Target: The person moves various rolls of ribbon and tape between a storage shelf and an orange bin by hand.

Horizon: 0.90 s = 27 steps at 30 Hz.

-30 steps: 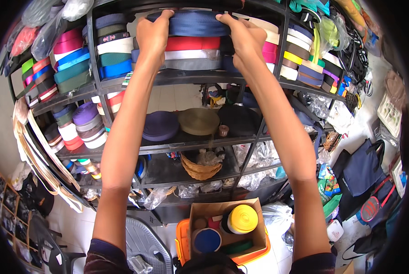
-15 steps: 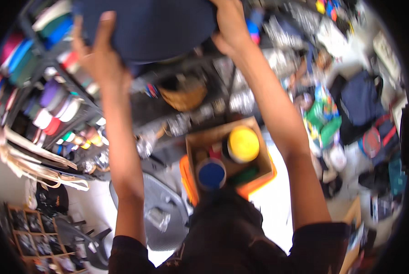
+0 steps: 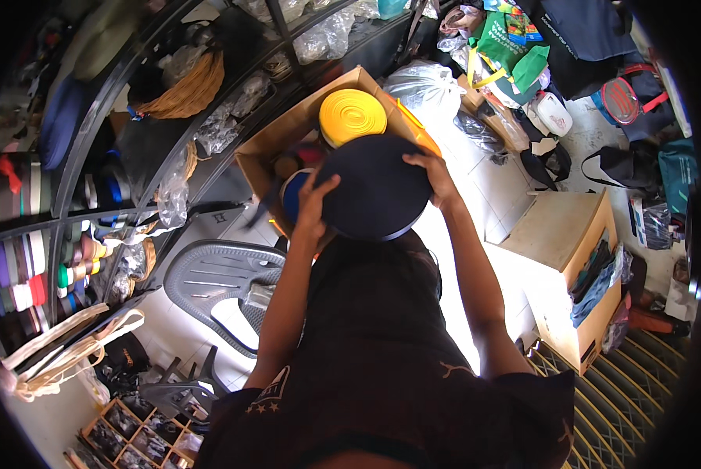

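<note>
A large dark navy roll of webbing (image 3: 375, 187), round face up, held above an open cardboard box (image 3: 288, 137).

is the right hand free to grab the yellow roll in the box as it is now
Probably not. The right hand grips the rim of the dark blue roll, as does the left hand. The yellow roll lies uncovered in the cardboard box just beyond.

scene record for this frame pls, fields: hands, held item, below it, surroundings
left hand: grips left edge of the dark navy roll
right hand: grips its right edge
held item: large flat round roll, held over the cardboard box
below it: yellow roll and a blue roll in the box
surroundings: black shelving with coloured rolls at left, grey plastic chair
</note>
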Each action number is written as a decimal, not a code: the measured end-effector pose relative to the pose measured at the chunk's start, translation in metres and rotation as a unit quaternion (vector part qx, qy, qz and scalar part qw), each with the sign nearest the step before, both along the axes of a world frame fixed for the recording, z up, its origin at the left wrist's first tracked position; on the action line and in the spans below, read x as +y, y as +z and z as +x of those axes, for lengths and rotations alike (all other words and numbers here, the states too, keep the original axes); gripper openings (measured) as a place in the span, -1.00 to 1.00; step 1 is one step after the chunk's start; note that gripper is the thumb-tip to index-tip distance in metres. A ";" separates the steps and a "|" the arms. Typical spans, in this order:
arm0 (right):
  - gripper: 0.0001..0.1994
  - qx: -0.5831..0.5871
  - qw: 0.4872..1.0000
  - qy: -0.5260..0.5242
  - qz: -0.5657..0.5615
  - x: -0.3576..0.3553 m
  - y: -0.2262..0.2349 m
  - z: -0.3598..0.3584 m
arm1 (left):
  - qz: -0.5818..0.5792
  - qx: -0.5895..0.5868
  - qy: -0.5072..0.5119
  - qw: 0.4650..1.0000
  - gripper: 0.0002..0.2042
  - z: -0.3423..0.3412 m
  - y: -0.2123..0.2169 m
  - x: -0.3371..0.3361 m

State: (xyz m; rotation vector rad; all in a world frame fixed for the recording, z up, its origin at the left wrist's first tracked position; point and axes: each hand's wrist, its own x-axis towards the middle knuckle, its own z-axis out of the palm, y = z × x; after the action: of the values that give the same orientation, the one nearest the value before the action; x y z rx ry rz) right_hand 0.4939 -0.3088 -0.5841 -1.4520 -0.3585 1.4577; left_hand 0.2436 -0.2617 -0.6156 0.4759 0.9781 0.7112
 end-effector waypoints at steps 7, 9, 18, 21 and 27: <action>-0.23 0.005 0.995 -0.055 -0.080 -0.018 -0.088 0.024 | -0.176 -0.013 0.009 0.984 -0.42 0.041 -0.100 -0.006; -0.23 0.027 0.995 -0.054 -0.082 -0.014 -0.094 0.028 | -0.172 -0.006 0.007 0.985 -0.42 0.043 -0.107 -0.001; -0.29 0.122 0.985 -0.121 0.009 -0.014 -0.040 0.009 | -0.029 0.000 0.103 0.994 -0.35 0.053 -0.038 -0.005; -0.28 0.090 0.981 -0.174 -0.004 -0.015 -0.029 -0.008 | -0.007 0.027 0.119 0.993 -0.33 0.058 -0.034 -0.009; -0.32 0.067 0.996 -0.051 0.043 -0.019 -0.038 0.029 | -0.031 0.021 -0.030 0.999 -0.32 0.049 -0.031 0.016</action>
State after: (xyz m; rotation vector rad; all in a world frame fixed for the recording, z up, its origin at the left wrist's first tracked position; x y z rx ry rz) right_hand 0.5225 -0.3278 -0.6223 -1.2778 -0.2579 1.4316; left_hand 0.2925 -0.2454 -0.6468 0.4656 1.0191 0.6167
